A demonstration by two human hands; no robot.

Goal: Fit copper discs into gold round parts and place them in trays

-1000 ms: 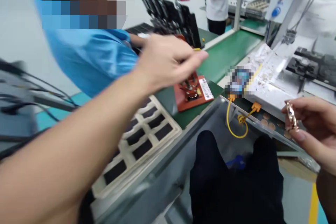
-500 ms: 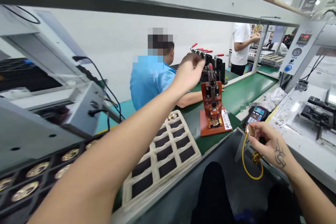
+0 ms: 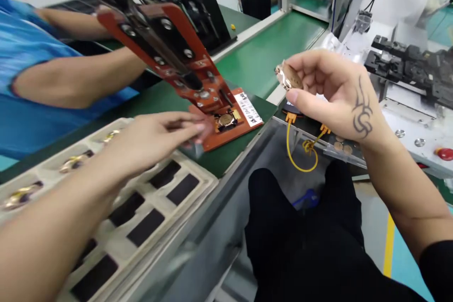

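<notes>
My right hand (image 3: pixel 332 94) is raised over the bench edge, pinching a small round gold watch case (image 3: pixel 287 77) between thumb and fingers. My left hand (image 3: pixel 155 137) reaches across the cream tray (image 3: pixel 198 184), fingertips stretched toward a round gold watch case (image 3: pixel 225 120) seated on the base of the red press jig (image 3: pixel 184 63). The fingertips are blurred and sit just left of that case; nothing shows in this hand. The jig's dark lever leans up and to the left.
The cream tray has dark pockets, some holding gold cases (image 3: pixel 74 163). A person in a blue top (image 3: pixel 38 71) rests forearms on the green conveyor belt (image 3: pixel 269 52). A yellow cable (image 3: pixel 300 151) hangs by my dark-trousered knees. Grey fixtures (image 3: pixel 410 63) stand right.
My left hand came down from the jig's lever top to its base. My right hand rose with the gold case. The view dropped closer to the jig.
</notes>
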